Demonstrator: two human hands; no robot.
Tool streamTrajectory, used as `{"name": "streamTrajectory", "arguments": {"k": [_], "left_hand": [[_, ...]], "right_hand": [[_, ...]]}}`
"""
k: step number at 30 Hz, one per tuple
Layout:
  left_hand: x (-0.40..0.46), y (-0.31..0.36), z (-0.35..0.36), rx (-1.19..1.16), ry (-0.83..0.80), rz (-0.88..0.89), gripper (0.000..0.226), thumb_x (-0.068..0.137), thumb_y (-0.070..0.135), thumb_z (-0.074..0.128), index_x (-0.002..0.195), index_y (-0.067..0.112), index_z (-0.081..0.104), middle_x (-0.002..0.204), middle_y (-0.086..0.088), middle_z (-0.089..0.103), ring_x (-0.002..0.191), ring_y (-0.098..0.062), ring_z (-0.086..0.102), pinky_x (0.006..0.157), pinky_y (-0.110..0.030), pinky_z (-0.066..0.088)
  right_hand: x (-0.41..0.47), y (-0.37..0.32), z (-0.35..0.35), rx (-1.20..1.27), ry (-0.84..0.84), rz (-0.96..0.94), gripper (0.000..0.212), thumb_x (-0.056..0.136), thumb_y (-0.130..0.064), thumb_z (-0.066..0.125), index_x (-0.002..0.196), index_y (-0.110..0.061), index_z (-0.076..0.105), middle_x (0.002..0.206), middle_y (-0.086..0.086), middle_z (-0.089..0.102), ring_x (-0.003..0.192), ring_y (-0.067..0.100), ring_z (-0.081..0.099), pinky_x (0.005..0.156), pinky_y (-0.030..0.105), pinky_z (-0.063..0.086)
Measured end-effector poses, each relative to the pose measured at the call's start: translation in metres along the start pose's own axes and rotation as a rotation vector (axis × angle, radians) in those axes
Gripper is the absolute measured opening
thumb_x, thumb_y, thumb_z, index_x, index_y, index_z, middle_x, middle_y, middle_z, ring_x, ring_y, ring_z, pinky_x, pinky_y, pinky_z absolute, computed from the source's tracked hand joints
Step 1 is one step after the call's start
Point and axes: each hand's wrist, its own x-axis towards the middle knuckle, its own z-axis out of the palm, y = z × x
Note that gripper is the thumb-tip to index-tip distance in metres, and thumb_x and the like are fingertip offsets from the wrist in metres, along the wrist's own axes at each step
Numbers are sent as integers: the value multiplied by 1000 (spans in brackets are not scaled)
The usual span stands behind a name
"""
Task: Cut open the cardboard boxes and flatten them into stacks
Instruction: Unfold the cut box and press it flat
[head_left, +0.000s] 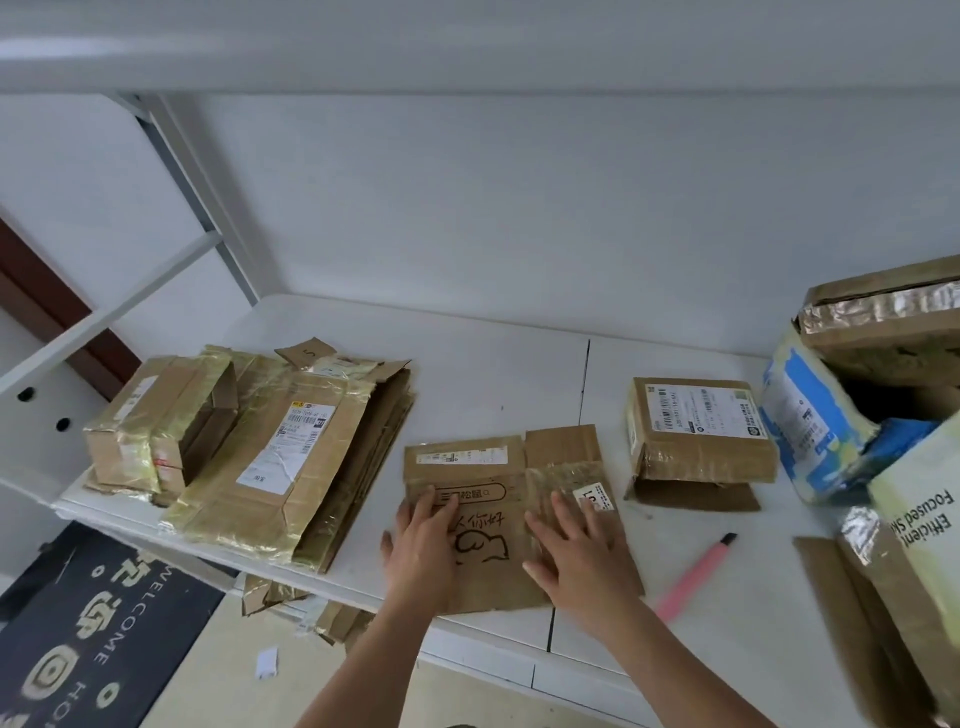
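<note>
From the head camera, both hands lie spread, fingers straight, on a flattened box (511, 514) at the near edge of the white worktop (498, 379). The left hand (423, 545) covers the printed panel and the right hand (571, 551) bears on the taped panel beside it, probably to crush the folds so the sheet lies flat before it joins a pile.

To the left, well apart from the hands, a stack of flattened boxes (311, 467) sits with a few squashed, tape-wrapped pieces (156, 426) on its far side; that is likely where this sheet belongs.

A pink utility knife (693, 579) lies just right of the right hand, within easy reach for the next cut. Beyond it stands a small labelled box (698, 431), seemingly still uncut, though its underside is hard to read. Larger opened boxes (857, 415) crowd the right edge.
</note>
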Motion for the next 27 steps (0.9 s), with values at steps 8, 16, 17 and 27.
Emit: {"name": "streamTrajectory", "arguments": {"k": [8, 16, 17, 27], "left_hand": [[4, 26, -9, -226, 45, -207, 44, 99, 15, 45, 141, 28, 51, 143, -9, 36, 130, -33, 29, 111, -53, 32], [10, 33, -84, -607, 196, -162, 13, 93, 8, 55, 103, 14, 61, 102, -9, 66, 92, -26, 64, 85, -48, 57], [9, 35, -93, -656, 183, -133, 13, 94, 7, 56, 98, 18, 63, 94, -5, 67, 85, -25, 67, 80, -47, 59], [-10, 6, -162, -1344, 295, -292, 12, 97, 1, 52, 98, 13, 53, 95, -9, 67, 71, -19, 65, 70, -45, 59]], "right_hand": [[6, 4, 6, -70, 1, 25, 68, 94, -70, 26, 153, -46, 5, 162, -8, -20, 148, 31, -21, 117, 64, -1], [0, 5, 19, 46, 299, -2, 91, 74, -85, -13, 153, -44, 8, 162, -2, -12, 151, 33, -5, 119, 59, 6], [-1, 0, 18, 101, 387, 12, 77, 87, -78, 10, 153, -40, 23, 165, 5, 3, 150, 38, 7, 117, 62, 15], [3, -105, -51, 1032, 657, -16, 84, 89, -39, 68, 152, -41, 13, 160, 9, 0, 141, 10, 20, 101, 21, 36]]}}
